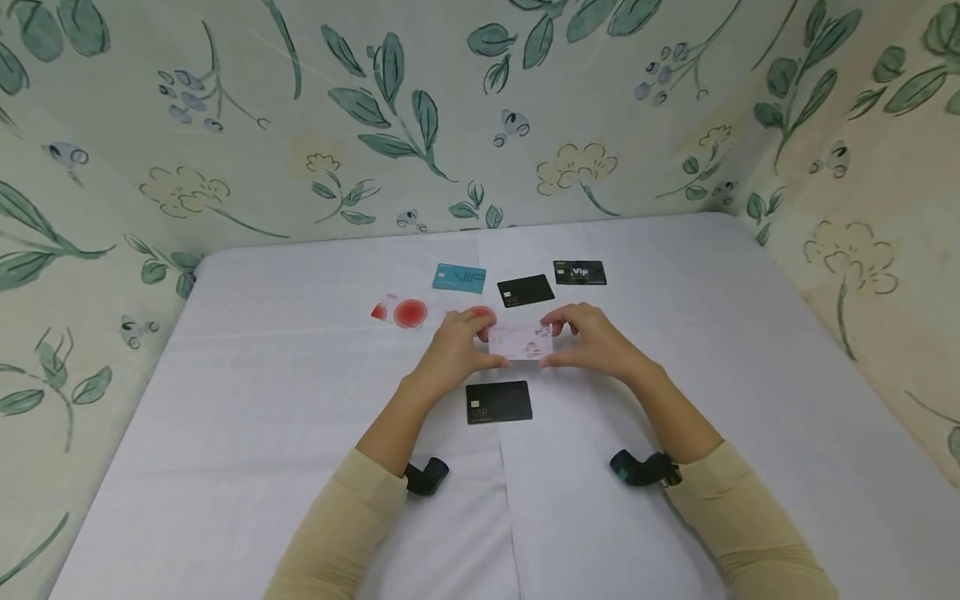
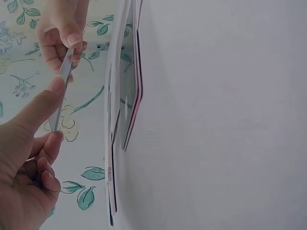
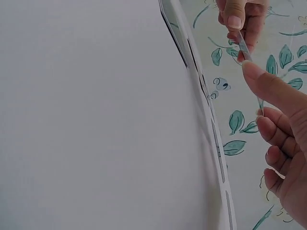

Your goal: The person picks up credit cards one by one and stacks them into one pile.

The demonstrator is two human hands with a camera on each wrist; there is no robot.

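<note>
A pale pink card (image 1: pixel 520 342) with a small floral print is held up off the table, between both hands. My left hand (image 1: pixel 453 350) pinches its left end between thumb and fingers, and my right hand (image 1: pixel 596 343) pinches the right end. Both wrist views show the card (image 3: pixel 244 45) almost edge-on, lifted above the tabletop. Nearer to me lies a black VIP card (image 1: pixel 498 403). Just beyond the hands is another black card (image 1: pixel 526 291), set at a slant. A red round patch (image 1: pixel 482 311) behind my left fingers belongs to something mostly hidden.
Toward the back lie a blue VIP card (image 1: pixel 459 278) and a black Vip card (image 1: pixel 580 272). A whitish card with a red circle (image 1: pixel 410 313) is left of my left hand. The white-covered table (image 1: pixel 225 417) meets flowered cloth (image 1: pixel 450 108) at the back and sides.
</note>
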